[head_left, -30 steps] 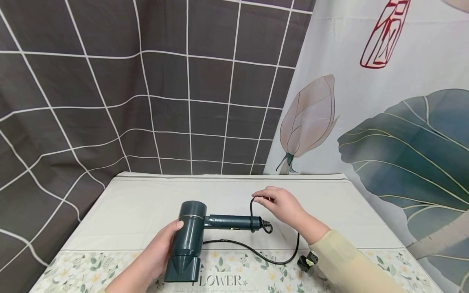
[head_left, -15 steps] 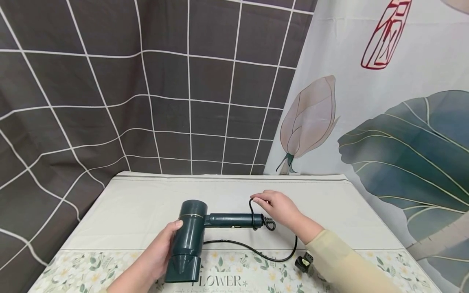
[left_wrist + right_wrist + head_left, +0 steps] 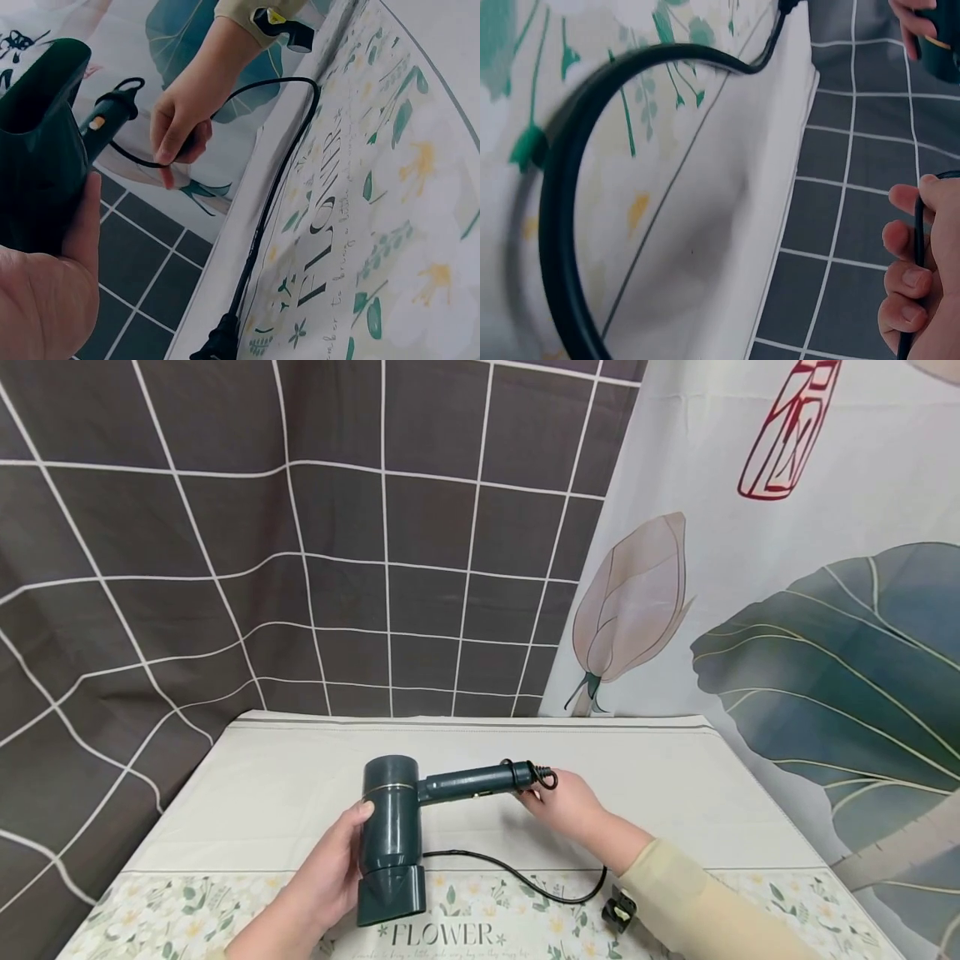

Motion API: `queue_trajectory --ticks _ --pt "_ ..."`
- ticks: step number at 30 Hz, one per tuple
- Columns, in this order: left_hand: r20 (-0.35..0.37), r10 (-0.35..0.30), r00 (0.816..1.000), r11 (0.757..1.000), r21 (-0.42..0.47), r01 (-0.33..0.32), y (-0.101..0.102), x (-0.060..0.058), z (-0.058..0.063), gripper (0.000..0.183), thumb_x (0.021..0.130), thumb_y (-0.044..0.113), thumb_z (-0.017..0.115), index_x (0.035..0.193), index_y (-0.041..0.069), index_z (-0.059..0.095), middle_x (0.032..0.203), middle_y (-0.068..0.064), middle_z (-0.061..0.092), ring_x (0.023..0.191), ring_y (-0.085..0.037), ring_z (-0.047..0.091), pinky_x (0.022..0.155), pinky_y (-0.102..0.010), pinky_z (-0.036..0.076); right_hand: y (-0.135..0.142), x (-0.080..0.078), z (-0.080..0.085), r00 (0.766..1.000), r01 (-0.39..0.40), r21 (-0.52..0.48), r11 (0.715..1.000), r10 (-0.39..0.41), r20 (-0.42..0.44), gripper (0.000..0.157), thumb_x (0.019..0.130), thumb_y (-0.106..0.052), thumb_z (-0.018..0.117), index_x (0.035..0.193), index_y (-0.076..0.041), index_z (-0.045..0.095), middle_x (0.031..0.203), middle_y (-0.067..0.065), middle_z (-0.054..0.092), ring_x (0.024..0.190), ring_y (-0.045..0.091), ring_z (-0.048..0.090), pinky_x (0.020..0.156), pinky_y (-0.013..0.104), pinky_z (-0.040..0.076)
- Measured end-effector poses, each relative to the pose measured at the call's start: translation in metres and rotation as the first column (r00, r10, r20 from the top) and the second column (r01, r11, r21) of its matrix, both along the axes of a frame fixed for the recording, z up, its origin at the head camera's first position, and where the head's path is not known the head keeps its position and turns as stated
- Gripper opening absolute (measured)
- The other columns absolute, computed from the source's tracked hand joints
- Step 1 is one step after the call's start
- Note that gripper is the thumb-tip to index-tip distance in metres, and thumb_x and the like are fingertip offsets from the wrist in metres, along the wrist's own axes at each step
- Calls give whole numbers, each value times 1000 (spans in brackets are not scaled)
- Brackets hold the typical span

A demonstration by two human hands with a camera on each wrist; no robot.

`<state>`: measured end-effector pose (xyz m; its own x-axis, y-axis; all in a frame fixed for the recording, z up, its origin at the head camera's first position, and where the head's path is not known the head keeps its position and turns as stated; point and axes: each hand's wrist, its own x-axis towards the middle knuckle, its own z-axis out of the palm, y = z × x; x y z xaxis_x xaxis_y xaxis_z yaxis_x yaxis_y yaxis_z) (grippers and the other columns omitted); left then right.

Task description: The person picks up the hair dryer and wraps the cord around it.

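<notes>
A dark green hair dryer (image 3: 393, 827) is held by its barrel in my left hand (image 3: 333, 868), nozzle toward me and handle pointing right, its far end tilted up. One turn of black cord (image 3: 517, 883) lies round the handle near its end. Just under the handle's end, my right hand (image 3: 566, 802) pinches the cord, its fingertips partly hidden in the head view. Curled fingers of the right hand (image 3: 911, 277) around the cord (image 3: 559, 217) show in the right wrist view. In the left wrist view, the cord's free end carries a black plug (image 3: 219, 341).
A white tablecloth (image 3: 300, 777) with a flowered, lettered front band covers the table. Behind it hang a dark grid-patterned curtain (image 3: 435, 527) and a pale leaf-printed one (image 3: 675, 460). A small black device (image 3: 618, 910) sits at the right sleeve.
The right hand has dropped from above the handle to below its end, bringing the cord around behind it. The dryer's handle end has tilted upward, and the nozzle has swung slightly right.
</notes>
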<state>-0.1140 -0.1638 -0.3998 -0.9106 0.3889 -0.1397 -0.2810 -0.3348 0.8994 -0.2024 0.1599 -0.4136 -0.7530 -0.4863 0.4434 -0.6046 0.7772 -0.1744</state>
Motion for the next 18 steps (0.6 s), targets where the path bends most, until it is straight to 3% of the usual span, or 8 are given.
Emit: queue_trajectory --ticks 3,7,10,18 --pt "-9 56 998 998 -13 -56 4 0 1 60 107 44 33 152 9 15 112 -2 63 103 -13 66 93 -33 52 -2 3 -1 994 -77 39 996 79 -75 11 91 -23 72 97 -16 78 85 -1 74 66 17 67 59 36 53" --pt "-8 159 987 986 -51 -159 6 0 3 61 106 43 37 153 10 17 114 -5 62 104 -15 65 92 -32 52 -5 8 3 992 -122 50 991 123 -19 18 97 -28 64 103 -21 79 98 -5 75 80 12 70 67 35 55" --pt "-14 220 975 973 -63 -220 8 -1 3 59 105 41 40 152 10 21 115 -7 61 104 -16 65 91 -31 52 -7 12 4 991 -130 51 990 130 4 20 99 -30 61 104 -21 78 97 -8 75 86 10 69 71 34 55" --pt "-60 267 962 956 -111 -273 10 -4 0 60 105 36 43 155 12 22 122 -10 58 109 -19 63 91 -30 51 -8 20 9 990 -141 48 989 141 2 18 99 -28 62 102 -19 78 92 -10 74 82 6 68 70 31 55"
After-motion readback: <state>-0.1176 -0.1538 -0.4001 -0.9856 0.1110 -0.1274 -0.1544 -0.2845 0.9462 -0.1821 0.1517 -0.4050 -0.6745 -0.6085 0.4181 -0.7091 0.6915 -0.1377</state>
